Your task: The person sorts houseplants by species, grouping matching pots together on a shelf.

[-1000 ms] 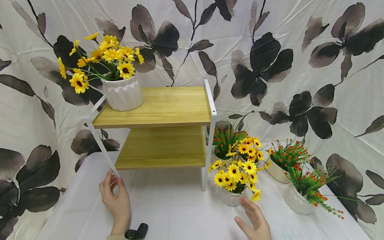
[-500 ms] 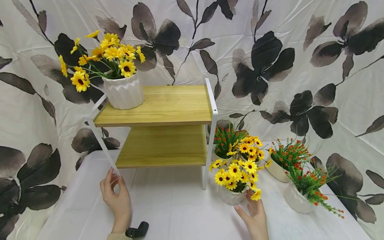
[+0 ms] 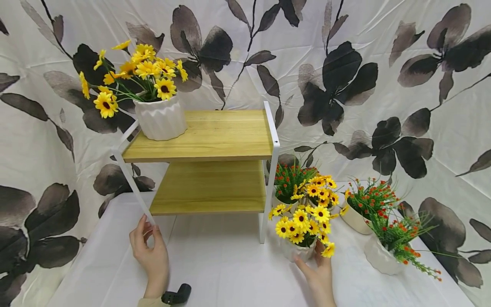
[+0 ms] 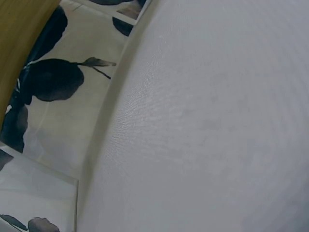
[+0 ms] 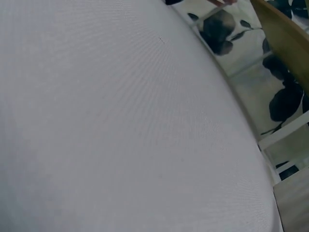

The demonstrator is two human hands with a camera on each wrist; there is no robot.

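Observation:
A two-tier shelf (image 3: pixel 215 136) with wooden boards and a white frame stands on the table. My left hand (image 3: pixel 151 256) pinches the foot of its front left leg (image 3: pixel 132 183). On the top board's left side sits a white ribbed pot of yellow flowers (image 3: pixel 161 117). Right of the shelf, my right hand (image 3: pixel 317 273) grips a small white pot (image 3: pixel 295 249) of yellow daisy-like flowers (image 3: pixel 303 219), thumb in front and fingers round its right side, partly hidden by blooms. The pot appears upright on the table. Neither wrist view shows the hands.
Behind the gripped pot are more yellow flowers (image 3: pixel 320 189) and a red-flowered plant (image 3: pixel 293 179). Two pots with red-flowered greenery (image 3: pixel 370 200) tilt at the right. A white cloth covers the table (image 3: pixel 215 268). Flower-printed fabric (image 3: pixel 245 64) hangs behind.
My right hand has moved left and closed round the small pot, from touching its right side with outstretched fingers. The left hand keeps its hold on the shelf leg.

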